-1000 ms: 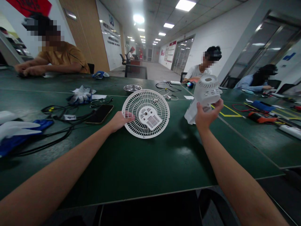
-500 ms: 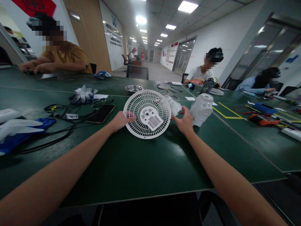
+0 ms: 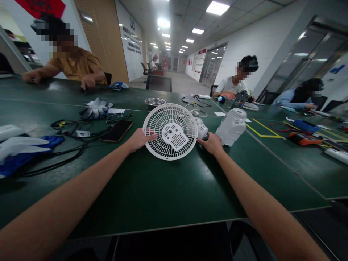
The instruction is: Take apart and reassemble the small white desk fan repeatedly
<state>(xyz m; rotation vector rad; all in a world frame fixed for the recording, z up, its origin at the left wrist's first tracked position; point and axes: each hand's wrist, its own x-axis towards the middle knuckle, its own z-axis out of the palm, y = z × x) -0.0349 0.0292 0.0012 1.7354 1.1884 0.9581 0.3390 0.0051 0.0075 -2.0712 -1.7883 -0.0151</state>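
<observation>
A round white fan grille (image 3: 170, 132) is held up, tilted, over the green table. My left hand (image 3: 139, 140) grips its left rim, with the thumb across the slats. At the right rim is my right hand (image 3: 212, 143), its fingers closed beside the edge and near a white vented motor housing (image 3: 201, 127). The grille hides part of that housing, and what the right fingers hold is hard to make out. Just right of them stands a larger white plastic housing (image 3: 232, 127).
A metal bowl (image 3: 154, 102) sits behind the grille. On the left lie a phone (image 3: 117, 131), black cables and gloves (image 3: 96, 109). An orange tool (image 3: 304, 138) lies on the right. Several people sit across the table (image 3: 168, 203).
The white motor housing has turned, so its vented side shows. My right hand has shifted slightly lower against the grille's rim. Across the table, a person's hand has moved to the right.
</observation>
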